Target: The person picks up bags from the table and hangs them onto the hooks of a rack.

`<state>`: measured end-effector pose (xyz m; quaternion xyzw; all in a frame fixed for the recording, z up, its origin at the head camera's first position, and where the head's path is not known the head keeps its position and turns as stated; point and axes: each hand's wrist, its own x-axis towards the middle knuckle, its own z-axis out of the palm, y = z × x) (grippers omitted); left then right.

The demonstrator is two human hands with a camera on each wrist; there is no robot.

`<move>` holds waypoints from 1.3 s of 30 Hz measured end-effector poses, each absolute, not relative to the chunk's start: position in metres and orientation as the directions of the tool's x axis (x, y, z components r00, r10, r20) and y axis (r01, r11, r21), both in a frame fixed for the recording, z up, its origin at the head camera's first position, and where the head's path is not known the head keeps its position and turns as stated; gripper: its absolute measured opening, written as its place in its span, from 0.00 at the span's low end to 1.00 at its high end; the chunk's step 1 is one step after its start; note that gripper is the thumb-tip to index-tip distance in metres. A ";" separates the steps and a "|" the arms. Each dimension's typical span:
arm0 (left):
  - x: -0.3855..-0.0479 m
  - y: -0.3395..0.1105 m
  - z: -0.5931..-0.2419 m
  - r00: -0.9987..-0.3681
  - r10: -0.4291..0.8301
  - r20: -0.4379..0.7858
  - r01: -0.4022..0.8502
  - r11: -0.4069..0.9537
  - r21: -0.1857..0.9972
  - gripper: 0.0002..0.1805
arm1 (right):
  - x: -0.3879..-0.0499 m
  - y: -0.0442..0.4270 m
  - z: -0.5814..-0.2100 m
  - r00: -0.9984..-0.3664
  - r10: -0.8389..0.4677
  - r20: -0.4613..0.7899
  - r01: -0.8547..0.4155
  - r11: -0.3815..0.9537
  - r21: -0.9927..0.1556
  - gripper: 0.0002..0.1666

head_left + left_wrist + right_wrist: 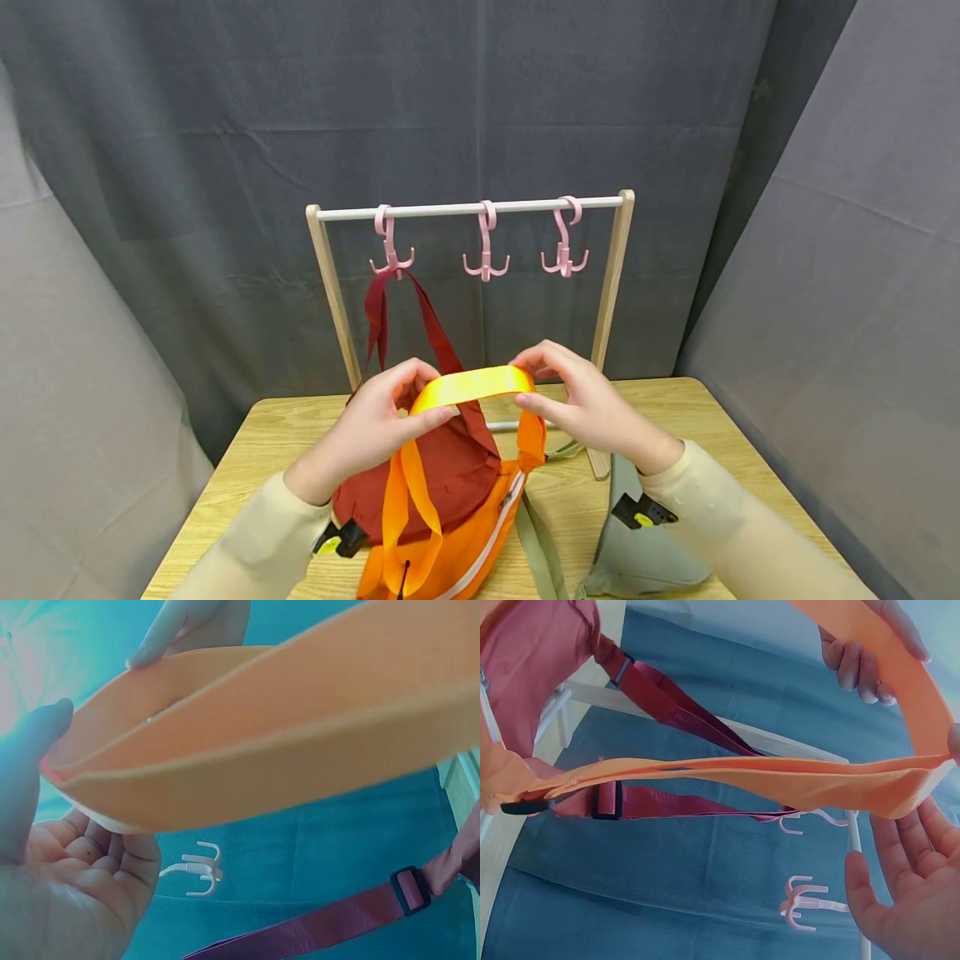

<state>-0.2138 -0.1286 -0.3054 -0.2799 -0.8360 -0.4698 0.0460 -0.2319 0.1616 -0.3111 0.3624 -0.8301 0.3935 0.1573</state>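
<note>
Strap (472, 384) of the orange bag (474, 546) is noted raised between both hands, in front of the hanging rack, its upper stretch pulled into a broad, bright band. We record the left hand (375, 427) pinching it at the left bend, between thumb and fingers; the right hand (588, 402) likewise pinches the right bend. We find the orange bag below the hands, tilted, with a white zipper (491, 533) running diagonally along it; we cannot tell how much of its weight the table (292, 433) bears. Directly behind it we observe a dark red bag (453, 475), its red strap (441, 333) looped over the left pink hook (390, 246). The middle pink hook (486, 250) and right pink hook (562, 250) hang from the same white rail (442, 210), which spans two wooden uprights. We also note a grey-green bag (637, 554) lying at the right, beneath the right forearm, its own strap (543, 550) trailing beside the orange bag, and a dark grey curtain (420, 125) behind the rack
</note>
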 end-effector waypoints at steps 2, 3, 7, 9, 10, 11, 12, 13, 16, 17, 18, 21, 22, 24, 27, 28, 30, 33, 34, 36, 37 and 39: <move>-0.216 -0.128 -0.304 -0.837 0.425 0.345 0.511 0.382 0.770 0.14 | -0.233 0.161 -0.309 -0.691 -0.475 0.546 -0.723 0.426 -0.544 0.17; -0.217 -0.128 -0.303 -0.835 0.425 0.350 0.514 0.373 0.773 0.14 | -0.233 0.161 -0.308 -0.691 -0.474 0.545 -0.722 0.423 -0.548 0.17; -0.220 -0.127 -0.300 -0.827 0.427 0.365 0.523 0.348 0.778 0.13 | -0.234 0.160 -0.303 -0.701 -0.468 0.538 -0.712 0.415 -0.567 0.17; -0.221 -0.127 -0.298 -0.828 0.423 0.367 0.520 0.336 0.786 0.13 | -0.234 0.159 -0.300 -0.710 -0.463 0.531 -0.702 0.414 -0.579 0.17; -0.222 -0.127 -0.297 -0.829 0.422 0.367 0.517 0.328 0.791 0.13 | -0.235 0.159 -0.299 -0.716 -0.458 0.527 -0.696 0.416 -0.585 0.17; -0.222 -0.127 -0.297 -0.831 0.420 0.365 0.513 0.321 0.796 0.13 | -0.235 0.159 -0.298 -0.722 -0.454 0.523 -0.691 0.420 -0.589 0.17; -0.223 -0.127 -0.295 -0.832 0.417 0.366 0.510 0.314 0.801 0.13 | -0.235 0.159 -0.296 -0.727 -0.448 0.520 -0.685 0.422 -0.593 0.17; -0.224 -0.127 -0.294 -0.835 0.412 0.365 0.505 0.309 0.806 0.13 | -0.236 0.158 -0.295 -0.733 -0.443 0.516 -0.679 0.423 -0.600 0.17; -0.224 -0.126 -0.291 -0.842 0.394 0.369 0.496 0.297 0.816 0.13 | -0.238 0.156 -0.289 -0.744 -0.432 0.510 -0.666 0.422 -0.615 0.17; -0.225 -0.126 -0.290 -0.844 0.385 0.374 0.496 0.295 0.817 0.13 | -0.238 0.155 -0.287 -0.746 -0.429 0.509 -0.664 0.422 -0.618 0.17; -0.225 -0.125 -0.289 -0.846 0.376 0.378 0.496 0.292 0.818 0.13 | -0.239 0.154 -0.285 -0.748 -0.426 0.509 -0.662 0.420 -0.621 0.17; -0.225 -0.124 -0.285 -0.850 0.350 0.393 0.497 0.288 0.818 0.13 | -0.240 0.152 -0.280 -0.750 -0.422 0.510 -0.660 0.419 -0.624 0.17; -0.226 -0.124 -0.284 -0.851 0.342 0.398 0.498 0.288 0.818 0.13 | -0.240 0.152 -0.279 -0.750 -0.420 0.511 -0.660 0.421 -0.623 0.17; -0.226 -0.123 -0.281 -0.854 0.332 0.401 0.497 0.287 0.819 0.13 | -0.241 0.151 -0.276 -0.749 -0.417 0.515 -0.662 0.420 -0.621 0.17; -0.226 -0.123 -0.277 -0.853 0.326 0.406 0.500 0.293 0.815 0.13 | -0.242 0.150 -0.273 -0.745 -0.416 0.522 -0.667 0.424 -0.613 0.17; -0.226 -0.123 -0.276 -0.853 0.326 0.407 0.501 0.297 0.813 0.13 | -0.242 0.150 -0.272 -0.744 -0.416 0.523 -0.668 0.426 -0.611 0.17; -0.226 -0.124 -0.274 -0.852 0.327 0.409 0.505 0.303 0.808 0.13 | -0.242 0.149 -0.269 -0.744 -0.417 0.522 -0.667 0.430 -0.608 0.17; -0.227 -0.125 -0.271 -0.851 0.322 0.415 0.509 0.309 0.804 0.13 | -0.242 0.149 -0.263 -0.742 -0.418 0.524 -0.671 0.442 -0.596 0.17; -0.226 -0.125 -0.269 -0.850 0.320 0.417 0.510 0.307 0.804 0.14 | -0.242 0.149 -0.261 -0.740 -0.418 0.526 -0.672 0.443 -0.593 0.17; -0.226 -0.125 -0.267 -0.850 0.317 0.421 0.511 0.303 0.804 0.14 | -0.242 0.148 -0.258 -0.735 -0.419 0.533 -0.678 0.448 -0.584 0.17; -0.226 -0.125 -0.266 -0.851 0.315 0.421 0.511 0.302 0.805 0.14 | -0.242 0.148 -0.257 -0.733 -0.419 0.536 -0.681 0.450 -0.578 0.17; -0.226 -0.125 -0.264 -0.851 0.314 0.422 0.510 0.301 0.806 0.14 | -0.242 0.148 -0.254 -0.730 -0.419 0.540 -0.684 0.451 -0.574 0.17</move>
